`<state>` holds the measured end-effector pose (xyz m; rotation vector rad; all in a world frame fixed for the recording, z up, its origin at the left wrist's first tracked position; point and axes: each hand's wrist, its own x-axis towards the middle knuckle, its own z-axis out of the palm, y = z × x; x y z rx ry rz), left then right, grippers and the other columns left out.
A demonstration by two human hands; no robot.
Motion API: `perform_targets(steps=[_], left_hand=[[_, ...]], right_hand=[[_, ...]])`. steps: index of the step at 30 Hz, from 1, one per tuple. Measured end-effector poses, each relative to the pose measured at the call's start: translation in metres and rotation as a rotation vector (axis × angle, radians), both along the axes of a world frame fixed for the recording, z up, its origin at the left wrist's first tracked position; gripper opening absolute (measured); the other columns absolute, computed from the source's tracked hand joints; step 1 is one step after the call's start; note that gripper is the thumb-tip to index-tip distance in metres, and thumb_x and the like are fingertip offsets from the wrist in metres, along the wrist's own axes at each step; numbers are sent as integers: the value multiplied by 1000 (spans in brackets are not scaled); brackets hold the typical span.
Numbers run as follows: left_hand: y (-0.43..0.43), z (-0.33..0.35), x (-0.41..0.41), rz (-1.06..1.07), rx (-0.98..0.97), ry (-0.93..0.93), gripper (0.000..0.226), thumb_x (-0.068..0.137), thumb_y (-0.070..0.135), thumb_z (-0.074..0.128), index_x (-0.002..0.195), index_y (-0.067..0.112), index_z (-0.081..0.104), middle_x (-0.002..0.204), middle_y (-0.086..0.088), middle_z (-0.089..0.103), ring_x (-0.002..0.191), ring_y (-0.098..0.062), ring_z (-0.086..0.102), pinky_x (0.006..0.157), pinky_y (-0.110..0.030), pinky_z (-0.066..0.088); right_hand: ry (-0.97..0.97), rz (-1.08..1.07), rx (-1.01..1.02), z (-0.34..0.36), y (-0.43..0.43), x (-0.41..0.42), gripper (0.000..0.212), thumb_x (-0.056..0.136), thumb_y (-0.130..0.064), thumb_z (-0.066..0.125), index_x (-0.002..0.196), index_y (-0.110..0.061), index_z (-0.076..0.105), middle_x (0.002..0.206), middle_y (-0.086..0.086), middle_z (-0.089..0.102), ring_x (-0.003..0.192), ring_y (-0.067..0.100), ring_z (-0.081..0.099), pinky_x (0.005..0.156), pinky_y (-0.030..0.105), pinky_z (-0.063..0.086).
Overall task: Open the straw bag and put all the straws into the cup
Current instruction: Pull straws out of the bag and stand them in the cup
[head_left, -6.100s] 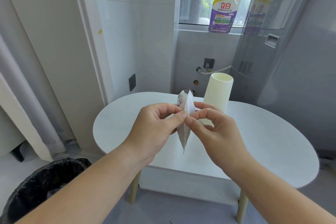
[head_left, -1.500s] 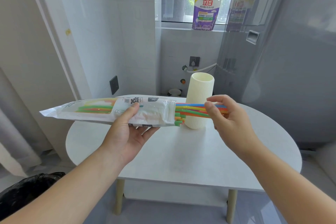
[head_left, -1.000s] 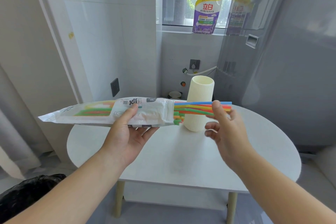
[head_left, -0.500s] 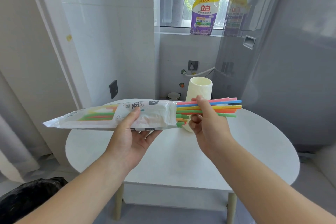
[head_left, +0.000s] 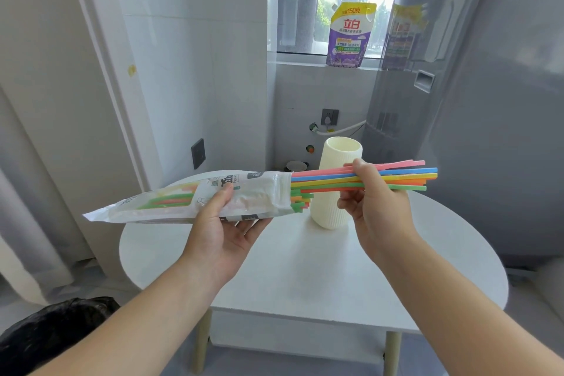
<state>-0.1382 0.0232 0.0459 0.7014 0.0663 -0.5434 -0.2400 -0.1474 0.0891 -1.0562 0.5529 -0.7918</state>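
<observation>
Protruding from the straw bag mid-frame, straws are pinched by the right hand, partly hiding the cup on the worktop; left hand grips the bag, whose print is illegible.

The table is white, with a rounded top and pale wooden legs. Directly on it stands only one thing: a tall cream cup with fine ribs, upright, mouth open upward, near the far edge.

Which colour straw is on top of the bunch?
The pink straw. It lies highest in the fan held by the right hand, above the blue, yellow, orange and green ones.
</observation>
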Motion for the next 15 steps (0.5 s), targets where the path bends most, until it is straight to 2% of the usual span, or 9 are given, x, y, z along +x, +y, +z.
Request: perform_targets(steps=[2, 9, 15], left_hand=[[1, 0, 2, 10, -6, 3, 29, 94, 23, 69, 123, 19, 65, 115, -12, 78, 103, -29, 76, 79, -49, 63], [2, -3, 12, 40, -2, 23, 35, 95, 23, 69, 129, 17, 63, 119, -13, 76, 103, -29, 76, 79, -48, 64], [-3, -5, 23, 68, 8, 39, 35, 96, 25, 68, 128, 13, 65, 123, -13, 75, 109, -28, 74, 79, -44, 64]], right_hand=[[6, -20, -16, 4, -3, -2, 11, 93, -20, 69, 91, -11, 62, 69, 7, 60, 53, 15, 60, 49, 25, 54], [42, -74, -89, 21, -16, -6, 13, 92, -21, 70, 86, -15, 60, 67, 4, 60, 55, 15, 62, 51, 26, 56], [45, -103, -88, 28, -30, -15, 13, 93, -23, 69, 90, -14, 60, 72, 7, 60, 57, 15, 63, 51, 25, 58]])
